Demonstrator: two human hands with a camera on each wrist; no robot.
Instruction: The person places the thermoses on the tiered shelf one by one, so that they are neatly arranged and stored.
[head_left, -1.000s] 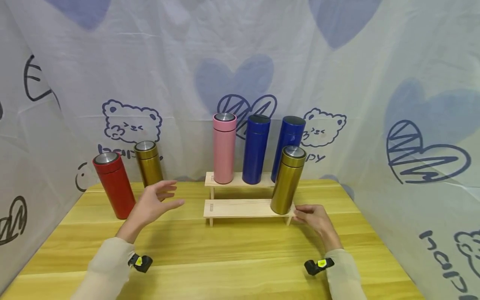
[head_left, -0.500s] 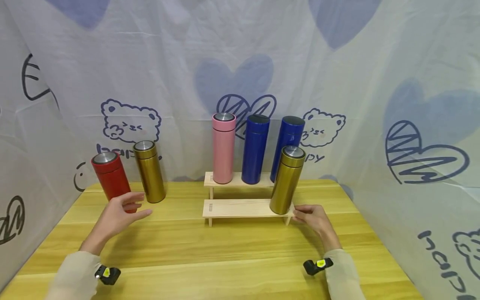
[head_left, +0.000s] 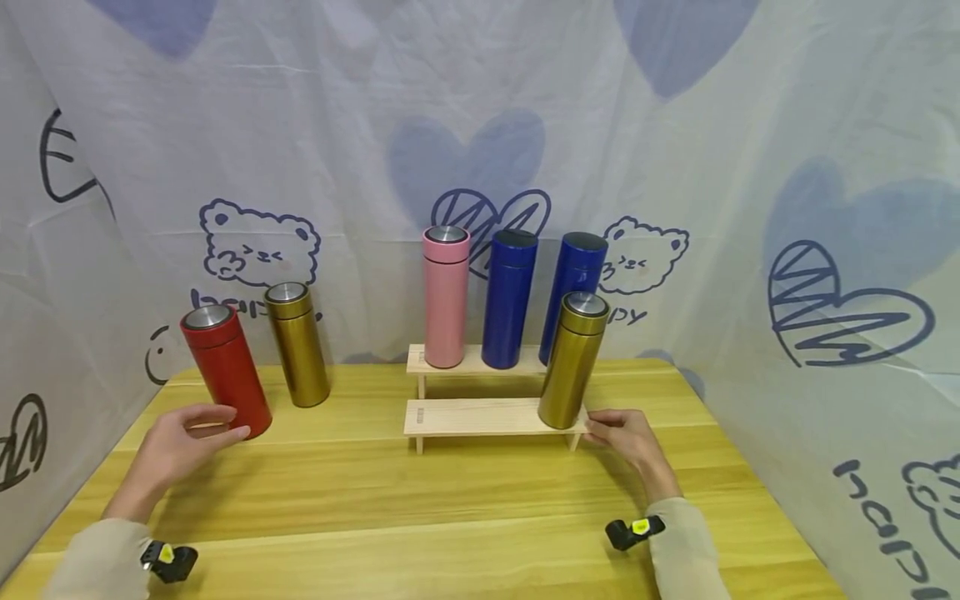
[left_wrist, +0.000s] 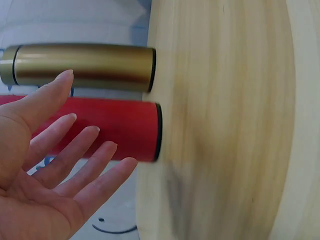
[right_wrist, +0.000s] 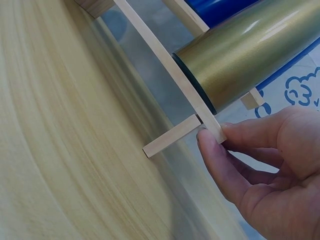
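My left hand (head_left: 174, 446) is beside the red thermos flask (head_left: 231, 371), fingers extended and thumb apart. In the left wrist view its spread fingers (left_wrist: 107, 150) overlap the flask; whether they touch it I cannot tell. A gold flask (head_left: 302, 354) stands upright just behind and right of the red one. At the right end of the two-tier wooden stand (head_left: 472, 417), my right hand (head_left: 628, 440) pinches the lower board between thumb and fingers, as the right wrist view shows. Close to that end, a second gold flask (head_left: 572, 371) stands on the lower board.
On the stand's upper board are a pink flask (head_left: 446, 308), a blue flask (head_left: 510, 304) and another blue flask (head_left: 583, 262), partly hidden by the gold one. A printed curtain (head_left: 360, 150) hangs behind and beside the wooden table (head_left: 465, 517).
My left hand has moved left, passing in front of the gold and red flasks to the red one's left side. My right hand keeps its pinch on the stand.
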